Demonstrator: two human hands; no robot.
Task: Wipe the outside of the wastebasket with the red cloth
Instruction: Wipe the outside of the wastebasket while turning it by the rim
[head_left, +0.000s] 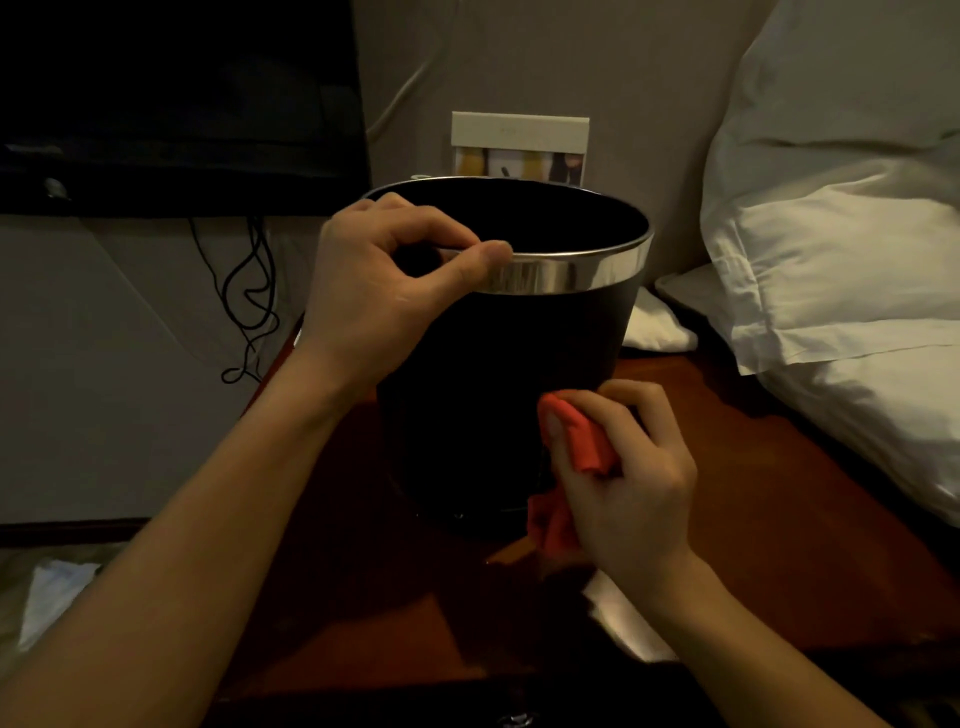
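Observation:
A black round wastebasket (519, 364) with a shiny metal band around its rim stands upright on a dark wooden table (753, 467). My left hand (384, 296) grips the near left part of the rim, thumb on the metal band and fingers inside. My right hand (623, 483) holds a bunched red cloth (582, 441) pressed against the lower right side of the basket's outer wall. Part of the cloth hangs below my palm near the basket's base.
White pillows (841, 260) lie close on the right. A white card stand (519, 148) sits behind the basket against the wall. A dark screen (176, 104) hangs at upper left with black cables (249, 301) below it. A white paper (623, 618) lies on the table under my right wrist.

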